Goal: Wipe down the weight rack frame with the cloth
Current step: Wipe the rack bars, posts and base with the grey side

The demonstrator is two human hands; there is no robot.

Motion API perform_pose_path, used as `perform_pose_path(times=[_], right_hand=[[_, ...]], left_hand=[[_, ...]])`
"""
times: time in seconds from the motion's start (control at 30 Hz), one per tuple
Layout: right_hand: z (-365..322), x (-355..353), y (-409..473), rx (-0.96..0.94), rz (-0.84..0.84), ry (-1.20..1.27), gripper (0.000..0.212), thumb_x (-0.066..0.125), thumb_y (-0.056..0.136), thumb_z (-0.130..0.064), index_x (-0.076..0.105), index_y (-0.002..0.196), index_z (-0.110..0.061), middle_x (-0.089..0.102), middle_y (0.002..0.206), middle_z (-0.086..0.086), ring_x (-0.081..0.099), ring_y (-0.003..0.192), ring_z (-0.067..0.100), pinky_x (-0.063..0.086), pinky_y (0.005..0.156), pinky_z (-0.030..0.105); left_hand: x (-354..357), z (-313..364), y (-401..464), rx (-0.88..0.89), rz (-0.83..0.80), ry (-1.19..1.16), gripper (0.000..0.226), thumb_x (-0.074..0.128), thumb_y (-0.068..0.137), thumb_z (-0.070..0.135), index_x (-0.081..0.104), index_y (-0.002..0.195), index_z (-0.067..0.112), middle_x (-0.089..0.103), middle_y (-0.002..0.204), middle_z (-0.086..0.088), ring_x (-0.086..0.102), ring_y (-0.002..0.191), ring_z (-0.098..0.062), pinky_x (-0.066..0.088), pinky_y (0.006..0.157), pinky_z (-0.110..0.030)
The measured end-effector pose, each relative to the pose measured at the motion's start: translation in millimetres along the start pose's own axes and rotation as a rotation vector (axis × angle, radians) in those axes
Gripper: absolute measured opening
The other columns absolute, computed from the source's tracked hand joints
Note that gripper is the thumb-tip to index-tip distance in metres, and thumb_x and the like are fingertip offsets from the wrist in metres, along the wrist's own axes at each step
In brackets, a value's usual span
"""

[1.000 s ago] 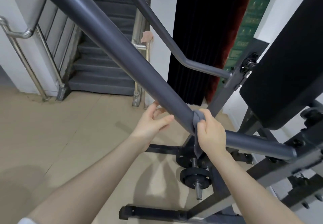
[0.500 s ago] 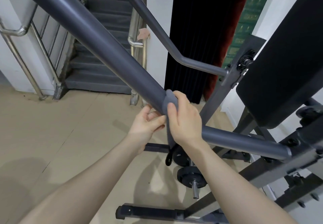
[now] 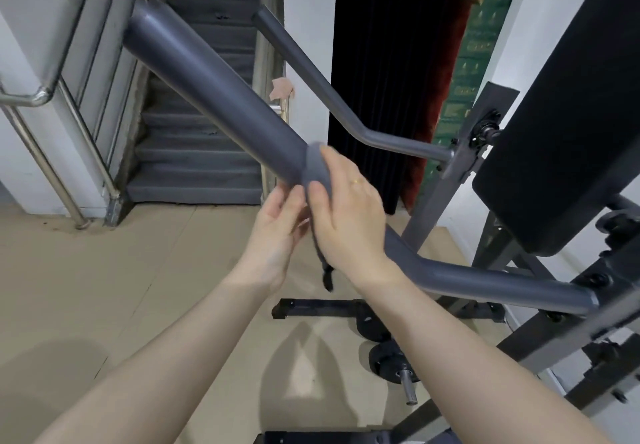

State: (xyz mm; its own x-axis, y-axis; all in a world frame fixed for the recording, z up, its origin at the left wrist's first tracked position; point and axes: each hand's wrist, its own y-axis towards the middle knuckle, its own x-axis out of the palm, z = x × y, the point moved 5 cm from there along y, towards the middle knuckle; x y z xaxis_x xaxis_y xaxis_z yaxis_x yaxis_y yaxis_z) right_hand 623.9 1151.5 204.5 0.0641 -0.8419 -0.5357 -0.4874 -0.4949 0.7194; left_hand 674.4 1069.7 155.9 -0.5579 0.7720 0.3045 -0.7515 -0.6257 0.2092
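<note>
A thick grey bar of the weight rack frame slants from upper left down to the right. A grey cloth is wrapped round it at mid-length, and a dark end of the cloth hangs below. My right hand grips the cloth over the bar, thumb on the near side. My left hand is just under the bar on the left, fingers reaching up to the cloth's lower part; whether they pinch it is hidden by blur. A thinner grey bar runs behind.
A black padded bench back rises at the right. Weight plates on a peg and black frame feet lie on the tan floor below. Stairs with steel handrails stand at the back left, a dark curtain behind.
Both hands have slid the cloth up the slanted bar toward its upper left end. The view has shifted so the bar's free end now shows.
</note>
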Motion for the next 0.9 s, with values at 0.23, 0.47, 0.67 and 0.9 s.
perform_pose_path(times=[0.23, 0.47, 0.67, 0.9], right_hand=[[-95.1, 16.3, 64.5, -0.241, 0.181, -0.081, 0.059, 0.039, 0.089, -0.042, 0.044, 0.141, -0.014, 0.060, 0.123, 0.014, 0.064, 0.096, 0.030, 0.051, 0.076, 0.040], [-46.2, 28.7, 18.9, -0.324, 0.223, -0.420, 0.071, 0.058, 0.085, -0.044, 0.027, 0.142, -0.016, 0.034, 0.142, 0.019, 0.051, 0.118, 0.036, 0.048, 0.087, 0.047], [-44.1, 21.0, 10.0, -0.109, 0.170, -0.352, 0.069, 0.037, 0.091, -0.051, 0.024, 0.148, -0.013, 0.043, 0.142, 0.021, 0.049, 0.122, 0.037, 0.044, 0.094, 0.051], [-22.0, 20.6, 3.2, -0.064, 0.157, -0.335, 0.065, 0.047, 0.087, -0.044, 0.026, 0.143, -0.019, 0.050, 0.134, 0.014, 0.051, 0.119, 0.031, 0.045, 0.091, 0.046]], left_hand=[[-23.4, 75.3, 8.8, 0.089, 0.034, -0.100, 0.036, 0.037, 0.101, 0.039, 0.069, 0.085, 0.042, 0.071, 0.095, 0.008, 0.067, 0.090, -0.008, 0.051, 0.079, -0.032], [-44.8, 90.3, 11.9, 0.086, -0.153, -0.263, 0.046, 0.019, 0.098, 0.053, 0.037, 0.137, 0.037, 0.054, 0.137, 0.001, 0.055, 0.122, -0.017, 0.044, 0.102, -0.040], [-52.6, 89.1, 2.8, 0.124, -0.244, -0.014, 0.052, 0.038, 0.101, 0.035, 0.016, 0.147, 0.043, 0.059, 0.125, 0.022, 0.059, 0.116, -0.012, 0.040, 0.106, -0.041], [-45.4, 71.0, 11.5, 0.021, -0.186, 0.027, 0.040, 0.049, 0.097, 0.022, 0.036, 0.133, 0.035, 0.067, 0.111, 0.005, 0.064, 0.106, -0.014, 0.047, 0.098, -0.038]])
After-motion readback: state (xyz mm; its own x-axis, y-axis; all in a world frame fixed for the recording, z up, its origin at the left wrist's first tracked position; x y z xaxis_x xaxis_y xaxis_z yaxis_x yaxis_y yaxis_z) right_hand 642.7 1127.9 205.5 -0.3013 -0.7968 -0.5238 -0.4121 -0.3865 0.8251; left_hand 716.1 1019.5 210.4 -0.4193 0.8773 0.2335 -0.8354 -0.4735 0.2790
